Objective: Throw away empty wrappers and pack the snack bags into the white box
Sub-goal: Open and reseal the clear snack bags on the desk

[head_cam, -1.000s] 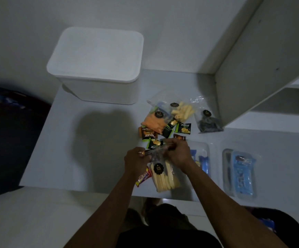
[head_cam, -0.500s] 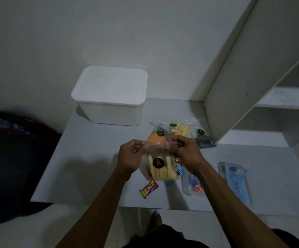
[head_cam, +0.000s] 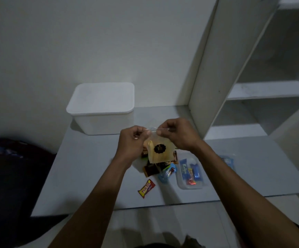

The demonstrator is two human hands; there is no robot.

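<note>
- Clear plastic snack bag (head_cam: 160, 151) with pale yellow sticks inside and a round black sticker on its front hangs in the air above the grey surface (head_cam: 95, 169), held by its top strip.
- Left hand (head_cam: 131, 140) pinches the left end of that strip, and right hand (head_cam: 176, 134) pinches the right end; each grip is closed on the bag.
- White lidded plastic box (head_cam: 101, 108) stands behind the hands, well apart from the bag, its lid on.
- Small wrappers lie below: a red and yellow candy wrapper (head_cam: 146, 188) and a clear tray (head_cam: 189, 174) of blue bars.
- Dim light hides the seal, so it is possibly not fully shut.
- Risk: sticks could spill if the strip gapes, and the lid blocks packing until a hand frees up.
</note>
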